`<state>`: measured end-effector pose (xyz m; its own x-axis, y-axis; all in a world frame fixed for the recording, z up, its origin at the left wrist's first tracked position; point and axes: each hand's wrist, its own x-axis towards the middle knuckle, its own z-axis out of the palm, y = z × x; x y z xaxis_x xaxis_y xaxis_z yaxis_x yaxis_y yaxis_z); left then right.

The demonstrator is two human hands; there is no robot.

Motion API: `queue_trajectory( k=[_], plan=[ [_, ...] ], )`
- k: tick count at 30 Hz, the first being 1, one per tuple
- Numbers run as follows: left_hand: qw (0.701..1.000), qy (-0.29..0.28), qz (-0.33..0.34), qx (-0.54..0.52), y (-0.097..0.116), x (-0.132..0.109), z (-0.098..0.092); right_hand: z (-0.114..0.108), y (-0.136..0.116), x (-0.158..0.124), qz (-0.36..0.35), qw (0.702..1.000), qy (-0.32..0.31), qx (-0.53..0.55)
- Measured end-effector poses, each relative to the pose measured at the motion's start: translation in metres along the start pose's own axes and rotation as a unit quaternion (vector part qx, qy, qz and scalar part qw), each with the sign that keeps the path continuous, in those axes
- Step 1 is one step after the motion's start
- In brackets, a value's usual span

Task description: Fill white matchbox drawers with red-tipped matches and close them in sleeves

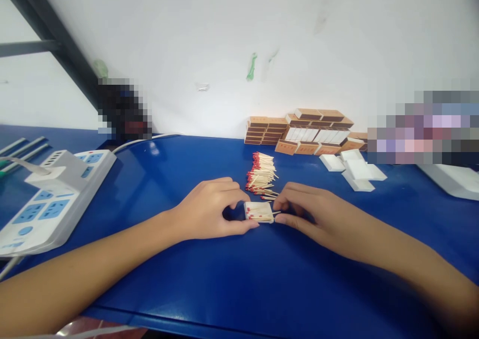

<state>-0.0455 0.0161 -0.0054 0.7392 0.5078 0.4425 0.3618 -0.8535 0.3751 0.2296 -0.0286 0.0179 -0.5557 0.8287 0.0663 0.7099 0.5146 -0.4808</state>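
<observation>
Pale, diffuse light brightens the white wall (194, 35) — dimmer at its upper right corner — while the blue table (224, 274) darkens toward the viewer, with a small glare spot at far left. Soft shadow lies under the right hand (312, 209). Fine print blurs; pixel blocks mask two patches.

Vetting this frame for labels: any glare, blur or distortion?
Head view: glare on the table, back left; head view: power strip looks stretched; head view: print on the matchboxes too soft to read; head view: pixelated blocks left and right.
</observation>
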Motion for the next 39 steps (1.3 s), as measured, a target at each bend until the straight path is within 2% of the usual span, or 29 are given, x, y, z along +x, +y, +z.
queue_trajectory(
  k=[12,15,21,25,28,32,35,39],
  plan=[
    [1.000,0.008,0.018,0.007,0.001,0.000,0.000,0.017,-0.014,0.005,-0.048,0.997,0.068,0.002],
    [0.999,0.013,0.040,0.027,0.002,0.000,0.001,0.022,-0.016,0.008,-0.053,0.995,0.083,0.025],
    [0.990,0.036,0.116,0.073,0.007,-0.001,0.003,0.025,-0.021,0.010,-0.067,0.993,0.077,0.058],
    [0.991,0.038,0.104,0.071,0.006,0.000,0.002,0.021,-0.023,0.007,-0.070,0.993,0.088,0.024],
    [0.992,0.037,0.096,0.070,0.004,0.000,0.002,0.015,-0.016,0.007,-0.062,0.993,0.098,-0.001],
    [0.994,0.015,0.098,0.056,0.004,-0.001,0.001,0.008,0.008,0.009,0.008,0.990,0.133,-0.049],
    [0.993,0.003,0.106,0.049,0.005,-0.002,0.001,0.007,0.022,0.011,0.046,0.992,0.108,-0.054],
    [0.993,0.004,0.106,0.048,0.006,-0.002,0.001,0.011,0.022,0.013,0.048,0.995,0.078,-0.032]
  ],
)
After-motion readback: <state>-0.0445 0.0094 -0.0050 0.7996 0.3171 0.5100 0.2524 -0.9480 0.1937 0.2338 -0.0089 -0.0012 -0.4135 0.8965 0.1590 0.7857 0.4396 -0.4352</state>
